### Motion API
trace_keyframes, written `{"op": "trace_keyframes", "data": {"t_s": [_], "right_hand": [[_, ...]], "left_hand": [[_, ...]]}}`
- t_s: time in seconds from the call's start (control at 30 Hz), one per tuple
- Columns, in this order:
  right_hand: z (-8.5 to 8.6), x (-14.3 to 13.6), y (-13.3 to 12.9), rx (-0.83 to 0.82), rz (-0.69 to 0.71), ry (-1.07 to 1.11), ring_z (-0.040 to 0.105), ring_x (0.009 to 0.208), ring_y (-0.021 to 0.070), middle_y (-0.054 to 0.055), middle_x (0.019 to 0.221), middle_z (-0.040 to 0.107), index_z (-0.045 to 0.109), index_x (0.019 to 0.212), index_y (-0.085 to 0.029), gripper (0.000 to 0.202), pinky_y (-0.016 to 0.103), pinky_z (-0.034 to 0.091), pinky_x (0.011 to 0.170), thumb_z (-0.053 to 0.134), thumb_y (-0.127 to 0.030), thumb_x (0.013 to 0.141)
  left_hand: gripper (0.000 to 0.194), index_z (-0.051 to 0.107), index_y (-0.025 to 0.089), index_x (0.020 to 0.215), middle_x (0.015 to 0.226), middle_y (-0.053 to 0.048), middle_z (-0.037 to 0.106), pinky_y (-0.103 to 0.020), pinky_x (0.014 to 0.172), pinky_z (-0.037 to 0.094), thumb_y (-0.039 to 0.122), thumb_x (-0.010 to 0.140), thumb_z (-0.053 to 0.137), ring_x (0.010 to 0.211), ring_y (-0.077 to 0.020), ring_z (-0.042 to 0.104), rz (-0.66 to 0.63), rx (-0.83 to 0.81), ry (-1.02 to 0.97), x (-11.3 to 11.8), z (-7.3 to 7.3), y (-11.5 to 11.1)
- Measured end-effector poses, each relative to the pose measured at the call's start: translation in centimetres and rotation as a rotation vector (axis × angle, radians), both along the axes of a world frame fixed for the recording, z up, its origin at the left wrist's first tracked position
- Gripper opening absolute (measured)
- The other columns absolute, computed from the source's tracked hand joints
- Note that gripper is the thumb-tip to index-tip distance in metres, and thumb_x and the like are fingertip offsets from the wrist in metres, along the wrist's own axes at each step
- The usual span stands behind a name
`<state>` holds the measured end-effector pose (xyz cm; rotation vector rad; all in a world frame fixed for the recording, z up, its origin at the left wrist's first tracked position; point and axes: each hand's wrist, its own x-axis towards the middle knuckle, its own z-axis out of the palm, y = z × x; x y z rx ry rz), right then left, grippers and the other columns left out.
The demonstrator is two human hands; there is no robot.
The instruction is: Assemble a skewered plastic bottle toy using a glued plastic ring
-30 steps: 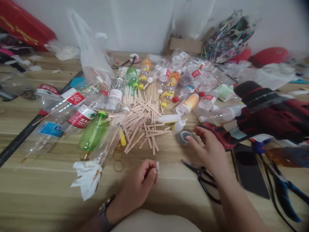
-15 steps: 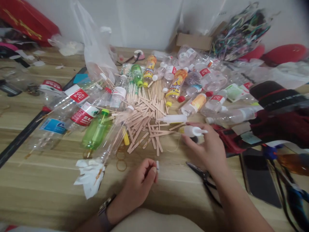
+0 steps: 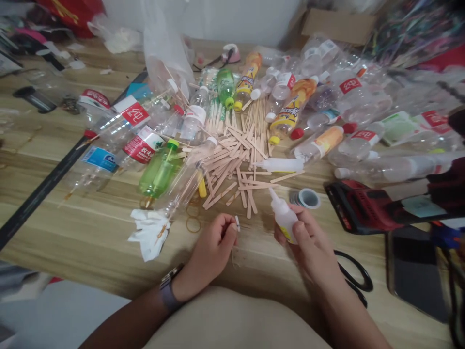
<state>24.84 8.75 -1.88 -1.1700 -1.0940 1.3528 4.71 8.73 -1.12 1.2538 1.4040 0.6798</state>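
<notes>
My right hand [image 3: 308,242] is wrapped round a small white glue bottle [image 3: 284,217], its narrow nozzle pointing up and to the left. My left hand [image 3: 214,252] is closed in a pinch on a small white piece [image 3: 237,223] with a dark line across it; most of it is hidden by the fingers, and a thin thread hangs below. Just beyond both hands lies a heap of flat wooden sticks [image 3: 228,160]. A second white glue bottle [image 3: 281,165] lies on its side at the heap's right edge. Black-handled scissors [image 3: 354,269] lie partly under my right forearm.
Several plastic bottles cover the back right; a green bottle [image 3: 157,172] and others lie left. A crumpled tissue [image 3: 147,237] is near rubber bands [image 3: 193,224]. A grey spool [image 3: 308,198], a red-black power tool [image 3: 352,206] and a dark phone [image 3: 416,271] are on the right.
My right hand has lifted the glue bottle, drawn it nearer and turned its nozzle up and left, uncovering the spool. My left hand keeps its pinch. The view has shifted.
</notes>
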Motion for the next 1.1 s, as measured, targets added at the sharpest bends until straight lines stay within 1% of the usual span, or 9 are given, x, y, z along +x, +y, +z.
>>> {"op": "trace_keyframes", "data": {"t_s": [0.1, 0.23, 0.37, 0.5, 0.63, 0.8, 0.93, 1.0, 1.1], "right_hand": [[0.2, -0.3, 0.2, -0.017, -0.074, 0.012, 0.048, 0.054, 0.0120, -0.005, 0.073, 0.054, 0.058, 0.097, -0.027, 0.028, 0.027, 0.037, 0.053, 0.066, -0.051, 0.086], [0.2, -0.1, 0.2, -0.082, -0.154, 0.111, 0.054, 0.059, 0.0108, -0.001, 0.088, 0.064, 0.061, 0.091, -0.026, 0.035, 0.025, 0.044, 0.052, 0.083, -0.042, 0.070], [0.1, 0.7, 0.1, -0.160, -0.166, 0.210, 0.064, 0.075, 0.0166, 0.002, 0.092, 0.068, 0.066, 0.096, -0.028, 0.044, 0.029, 0.055, 0.066, 0.090, -0.036, 0.060], [0.0, 1.3, -0.3, -0.161, -0.133, 0.203, 0.066, 0.081, 0.0171, 0.000, 0.094, 0.070, 0.069, 0.100, -0.030, 0.045, 0.030, 0.057, 0.074, 0.090, -0.033, 0.060], [0.1, 1.2, -0.3, -0.187, -0.114, 0.147, 0.067, 0.078, 0.0196, 0.001, 0.090, 0.070, 0.070, 0.101, -0.029, 0.047, 0.033, 0.058, 0.072, 0.090, -0.041, 0.060], [0.9, 0.7, 0.3, -0.241, -0.226, 0.284, 0.064, 0.064, 0.0166, 0.001, 0.085, 0.071, 0.073, 0.087, -0.031, 0.051, 0.029, 0.055, 0.055, 0.091, -0.057, 0.047], [1.2, 0.5, 0.8, -0.243, -0.242, 0.360, 0.042, 0.044, 0.0102, -0.001, 0.082, 0.074, 0.074, 0.085, -0.034, 0.047, 0.031, 0.052, 0.051, 0.087, -0.064, 0.051], [1.2, 0.5, 0.9, -0.222, -0.229, 0.375, 0.030, 0.041, 0.0086, -0.002, 0.082, 0.075, 0.074, 0.087, -0.035, 0.044, 0.033, 0.053, 0.054, 0.083, -0.066, 0.056], [1.1, 0.4, 1.1, -0.194, -0.219, 0.366, 0.021, 0.040, 0.0081, -0.002, 0.081, 0.074, 0.074, 0.087, -0.032, 0.043, 0.034, 0.051, 0.052, 0.078, -0.068, 0.062]], "left_hand": [[0.017, 0.052, 0.020, 0.082, 0.067, 0.003, 0.056, -0.028, 0.064, 0.041, 0.030, 0.091, 0.042, 0.064, -0.0141, 0.053, 0.012, 0.012, 0.020, 0.0, 0.1, 0.0], [0.017, 0.052, 0.020, 0.083, 0.066, 0.004, 0.056, -0.027, 0.062, 0.040, 0.031, 0.091, 0.041, 0.062, -0.0137, 0.052, 0.010, -0.010, 0.022, 0.0, 0.3, 0.1], [0.018, 0.052, 0.019, 0.082, 0.066, 0.004, 0.055, -0.027, 0.062, 0.039, 0.031, 0.091, 0.042, 0.062, -0.0138, 0.052, -0.004, 0.000, 0.035, 0.0, 0.3, 0.1], [0.019, 0.053, 0.019, 0.084, 0.067, 0.003, 0.056, -0.027, 0.061, 0.038, 0.030, 0.092, 0.041, 0.062, -0.0140, 0.052, -0.022, 0.019, 0.067, 0.0, 0.2, -0.1], [0.017, 0.056, 0.019, 0.088, 0.069, 0.002, 0.059, -0.027, 0.061, 0.037, 0.029, 0.093, 0.042, 0.063, -0.0148, 0.053, -0.087, 0.053, 0.151, -0.1, 0.3, -0.2], [0.020, 0.059, 0.018, 0.094, 0.081, -0.003, 0.067, -0.029, 0.065, 0.039, 0.027, 0.095, 0.041, 0.072, -0.0172, 0.059, -0.246, 0.112, 0.310, 0.1, 0.4, -0.2], [0.024, 0.060, 0.017, 0.095, 0.084, -0.006, 0.070, -0.031, 0.062, 0.040, 0.025, 0.099, 0.037, 0.074, -0.0202, 0.063, -0.503, 0.293, 0.546, 0.3, 0.6, -0.4], [0.025, 0.060, 0.016, 0.093, 0.080, -0.006, 0.069, -0.031, 0.057, 0.038, 0.019, 0.099, 0.036, 0.068, -0.0201, 0.061, -0.640, 0.485, 0.690, 0.4, 0.9, -0.5], [0.025, 0.060, 0.013, 0.095, 0.082, -0.009, 0.068, -0.030, 0.055, 0.038, 0.008, 0.094, 0.035, 0.070, -0.0202, 0.061, -0.781, 0.801, 0.844, 0.7, 1.4, -0.3]]}}
